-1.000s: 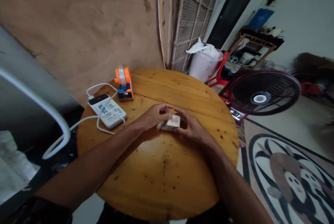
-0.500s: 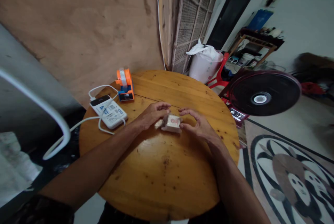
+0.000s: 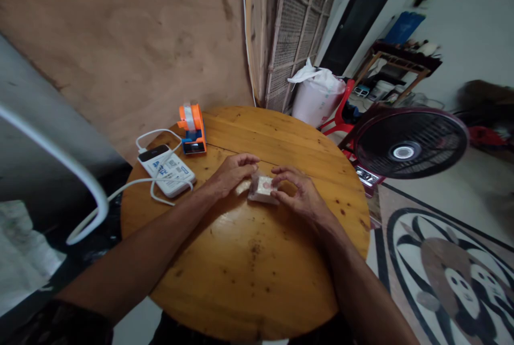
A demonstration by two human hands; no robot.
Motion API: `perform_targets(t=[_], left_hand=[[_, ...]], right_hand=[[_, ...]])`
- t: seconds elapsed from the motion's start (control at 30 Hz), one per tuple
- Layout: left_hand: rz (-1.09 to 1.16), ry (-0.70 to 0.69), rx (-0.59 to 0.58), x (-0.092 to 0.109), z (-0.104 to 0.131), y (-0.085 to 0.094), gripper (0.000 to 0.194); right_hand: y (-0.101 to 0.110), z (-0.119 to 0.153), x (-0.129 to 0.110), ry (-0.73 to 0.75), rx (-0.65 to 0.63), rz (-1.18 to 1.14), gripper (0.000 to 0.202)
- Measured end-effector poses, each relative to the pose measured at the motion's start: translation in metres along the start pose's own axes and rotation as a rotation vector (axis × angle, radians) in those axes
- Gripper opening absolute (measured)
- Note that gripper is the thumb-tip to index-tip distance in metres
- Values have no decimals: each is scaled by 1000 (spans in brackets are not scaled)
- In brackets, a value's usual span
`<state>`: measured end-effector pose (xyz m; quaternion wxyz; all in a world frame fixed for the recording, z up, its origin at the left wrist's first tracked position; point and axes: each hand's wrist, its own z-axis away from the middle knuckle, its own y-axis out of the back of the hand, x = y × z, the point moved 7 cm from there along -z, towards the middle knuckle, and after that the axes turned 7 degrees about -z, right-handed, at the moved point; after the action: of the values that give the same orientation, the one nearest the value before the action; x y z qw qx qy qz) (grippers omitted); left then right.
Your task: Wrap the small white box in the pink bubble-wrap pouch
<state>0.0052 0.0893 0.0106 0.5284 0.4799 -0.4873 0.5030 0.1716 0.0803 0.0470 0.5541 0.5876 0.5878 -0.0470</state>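
A small white block-shaped packet (image 3: 264, 186) in clear plastic wrapping, with a reddish print on top, lies on the round wooden table (image 3: 241, 259) between my hands. Thumb and fingers of my right hand (image 3: 299, 190) curve round its right end and touch it. My left hand (image 3: 234, 174) rests at the packet's left side, its fingers stretched out and apart from the thumb, whose tip is close to the clear wrapping. Below the left hand shows a small pale piece (image 3: 242, 188); whether it belongs to the packet I cannot tell.
At the table's left stands an orange and blue tape dispenser (image 3: 193, 129), beside a white power bank (image 3: 167, 171) with a white cable (image 3: 132, 185). A dark fan (image 3: 409, 144) stands beyond the right edge, near a red chair (image 3: 341, 112) and a white sack (image 3: 317, 96).
My right hand has moved left onto the packet's right end, from slightly apart before. The left hand has shifted slightly left and up. The packet stays nearly in place.
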Motion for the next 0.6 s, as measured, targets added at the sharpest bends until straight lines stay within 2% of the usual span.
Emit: perform_targets(t=[0.2,0.37,0.5,0.6], left_hand=[[-171,-17,3,3,3,0,29],[-200,-21,1,4,4,-1,29],[-230,-4,6,3,3,1,30],[-292,-16,-41,2,0,4,33]], right_hand=[[1,1,-2,15,53,91,7],[3,1,-6,18,105,114,7],[2,0,-6,26,113,101,8],[0,0,-2,15,112,52,8]])
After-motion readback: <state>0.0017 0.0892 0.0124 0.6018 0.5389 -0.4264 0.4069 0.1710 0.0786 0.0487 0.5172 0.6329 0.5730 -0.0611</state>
